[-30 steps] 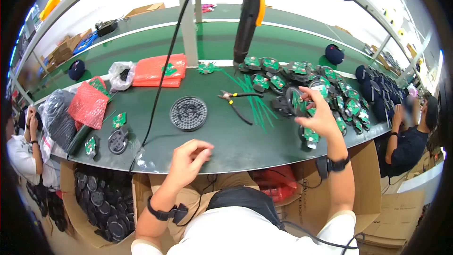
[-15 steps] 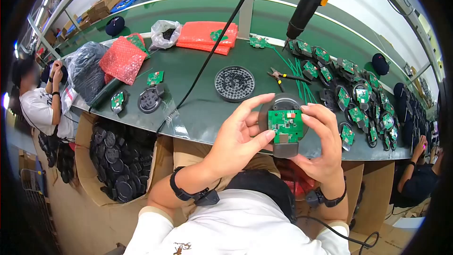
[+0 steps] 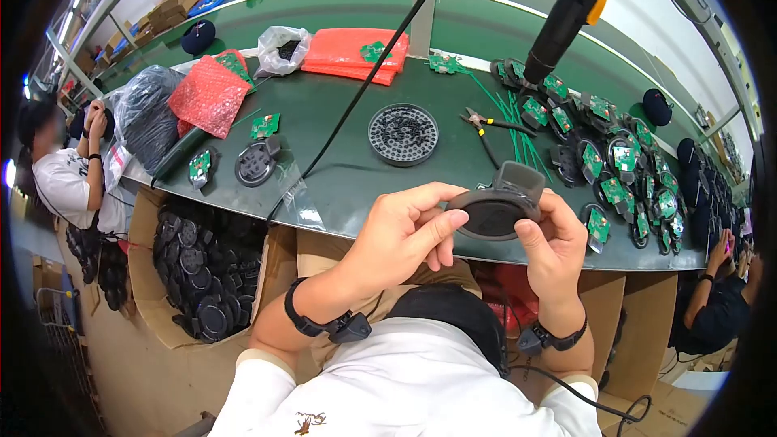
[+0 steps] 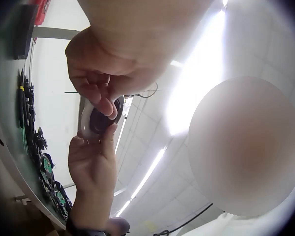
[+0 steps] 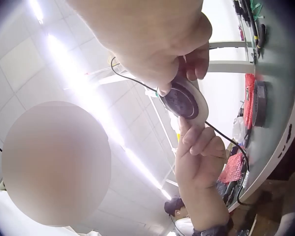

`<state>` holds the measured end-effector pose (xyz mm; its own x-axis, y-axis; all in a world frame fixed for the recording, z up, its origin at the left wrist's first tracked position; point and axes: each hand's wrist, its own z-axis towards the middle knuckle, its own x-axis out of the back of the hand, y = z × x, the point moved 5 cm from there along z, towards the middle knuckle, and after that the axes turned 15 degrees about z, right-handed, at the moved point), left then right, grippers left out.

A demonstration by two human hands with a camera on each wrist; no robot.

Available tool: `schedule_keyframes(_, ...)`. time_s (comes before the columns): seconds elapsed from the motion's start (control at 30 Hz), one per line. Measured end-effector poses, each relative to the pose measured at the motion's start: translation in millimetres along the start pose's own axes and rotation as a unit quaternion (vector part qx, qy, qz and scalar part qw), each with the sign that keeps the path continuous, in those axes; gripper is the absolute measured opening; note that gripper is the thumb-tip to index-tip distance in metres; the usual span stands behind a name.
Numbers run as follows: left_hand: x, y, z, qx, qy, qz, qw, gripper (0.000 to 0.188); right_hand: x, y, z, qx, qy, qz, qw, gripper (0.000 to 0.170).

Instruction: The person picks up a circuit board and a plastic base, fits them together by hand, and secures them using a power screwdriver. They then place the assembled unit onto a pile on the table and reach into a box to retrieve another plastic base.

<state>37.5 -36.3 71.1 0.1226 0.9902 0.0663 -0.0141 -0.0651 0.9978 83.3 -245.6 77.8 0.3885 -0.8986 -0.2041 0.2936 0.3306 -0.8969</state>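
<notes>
Both hands hold one round black plastic housing (image 3: 495, 214) above the front edge of the table. Its smooth disc side faces the person, and a block-shaped part stands up behind it. The left hand (image 3: 409, 231) pinches the disc's left rim between thumb and fingers. On the right rim, the right hand (image 3: 557, 247) grips with its thumb in front and fingers behind. Both wrist views show the dark disc (image 4: 102, 119) (image 5: 181, 101) between the two hands. The circuit board side is turned out of sight.
Behind the hands are a round tray of small black parts (image 3: 403, 163), pliers (image 3: 483, 131) and green strips (image 3: 518, 125). Housings with green boards pile up at right (image 3: 623, 170). A black electric screwdriver (image 3: 566, 20) hangs overhead. A carton of black parts (image 3: 146, 295) stands below left.
Over the last second both hands came together on a housing taken from the right-hand pile. Since half a second ago it has been tipped, so its board no longer faces the person.
</notes>
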Motion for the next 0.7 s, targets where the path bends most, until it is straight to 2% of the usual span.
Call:
schedule_keyframes(0.13, 2.0, 0.4, -1.9, 0.019, -0.017, 0.021, 0.999, 0.028, -3.7, -3.1, 0.0, -0.039, 0.012, 0.036, 0.999, 0.026)
schedule_keyframes(0.2, 1.8, 1.8, -1.4, 0.016, -0.030, 0.032, 0.999, 0.027, -0.2, 5.2, -1.7, -0.152, 0.014, 0.128, 0.980, 0.026)
schedule_keyframes(0.33, 0.2, -3.3, -1.1, 0.044, -0.046, -0.005, 0.998, 0.024, 2.0, 15.0, -3.0, -0.185, 0.028, 0.155, 0.970, 0.025)
schedule_keyframes(0.37, 1.4, -4.6, 0.5, -0.014, -0.010, 0.045, 0.999, 0.024, 2.4, 8.8, 0.1, -0.070, 0.002, 0.062, 0.996, 0.025)
schedule_keyframes(0.4, 3.0, -3.6, 1.1, -0.073, 0.026, 0.095, 0.992, 0.026, 0.7, 0.5, 0.9, 0.047, -0.024, -0.033, 0.998, 0.024)
schedule_keyframes(0.43, 3.2, -5.1, 1.9, -0.074, 0.025, 0.095, 0.992, 0.026, -1.2, -3.9, 1.3, 0.096, -0.038, -0.102, 0.989, 0.027)
schedule_keyframes(0.5, 5.2, -4.8, 2.2, -0.095, 0.047, 0.119, 0.987, 0.034, -7.6, -8.7, 1.4, 0.121, -0.044, -0.120, 0.984, 0.029)
schedule_keyframes(0.7, 6.6, 1.5, -0.1, -0.135, 0.063, 0.127, 0.981, 0.038, -18.1, -21.2, 1.0, 0.195, -0.070, -0.188, 0.960, 0.031)
